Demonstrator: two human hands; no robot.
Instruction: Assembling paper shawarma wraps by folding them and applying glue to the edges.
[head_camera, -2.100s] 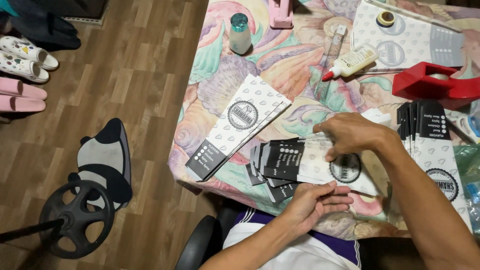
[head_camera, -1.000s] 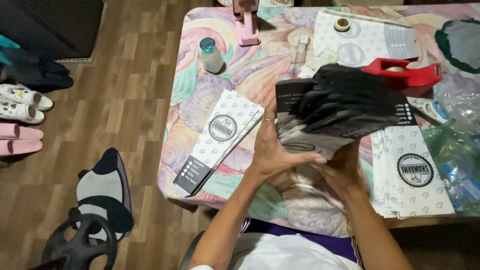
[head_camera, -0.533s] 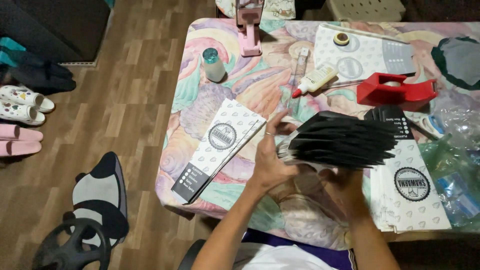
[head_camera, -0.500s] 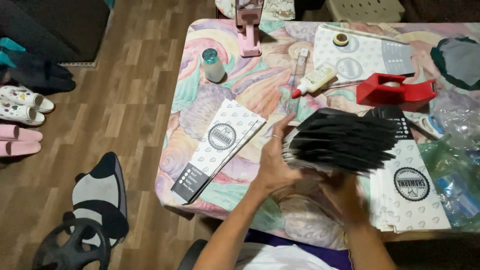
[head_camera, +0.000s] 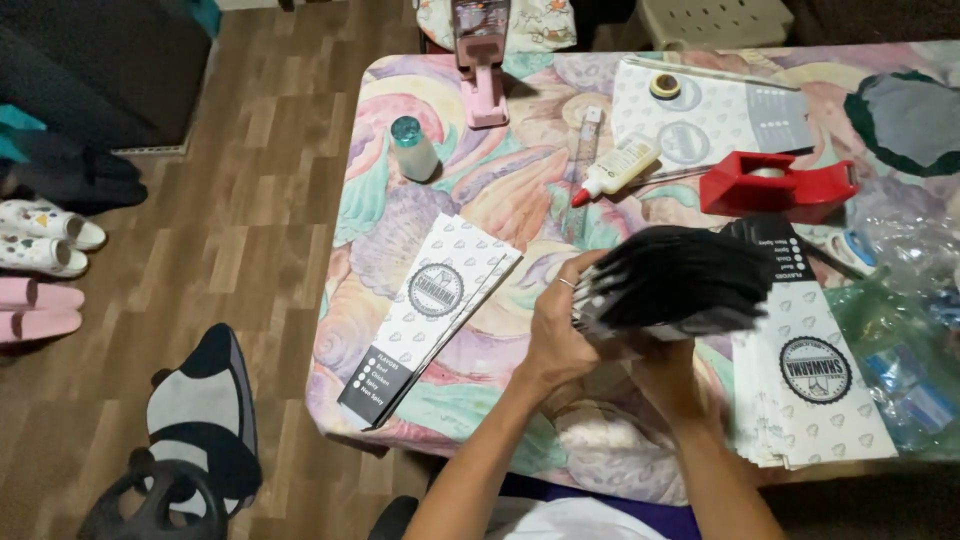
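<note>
While both hands grip the fanned bag stack (head_camera: 675, 280) above the table (head_camera: 450, 190), nothing is sorted yet. Left hand (head_camera: 560, 325) clasps its edge; right hand (head_camera: 665, 365) supports underneath. Two flat piles (head_camera: 430, 315) lie alongside.

open tablecloth (head_camera: 500, 190) between bottle (head_camera: 412, 148) and glue (head_camera: 620, 168)

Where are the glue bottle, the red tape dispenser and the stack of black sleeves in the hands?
glue bottle (head_camera: 622, 167), head view, on its white body.
red tape dispenser (head_camera: 775, 190), head view, on its base.
stack of black sleeves (head_camera: 680, 280), head view, on the top sheet.
</note>
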